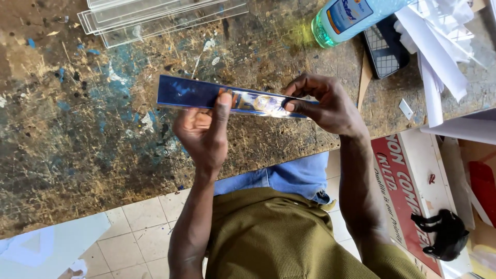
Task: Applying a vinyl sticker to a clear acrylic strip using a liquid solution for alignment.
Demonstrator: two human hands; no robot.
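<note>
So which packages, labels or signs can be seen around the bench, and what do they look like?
Bottle label: top edge of the bench, blue, white and orange panel on a clear greenish bottle lying down.
Red sign: leaning below the bench at right, long board, red with white lettering.
Printed strip: held in both hands over the bench, long, glossy blue with a pale picture.

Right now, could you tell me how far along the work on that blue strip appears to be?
Done: a stack of clear strips lies at the bench's far edge, apart from the hands. In hand: the blue mirror-like strip is held over the workbench, left hand in a thumb-over grip, right hand pinching its end. Left: I cannot tell whether any film is coming off.
</note>
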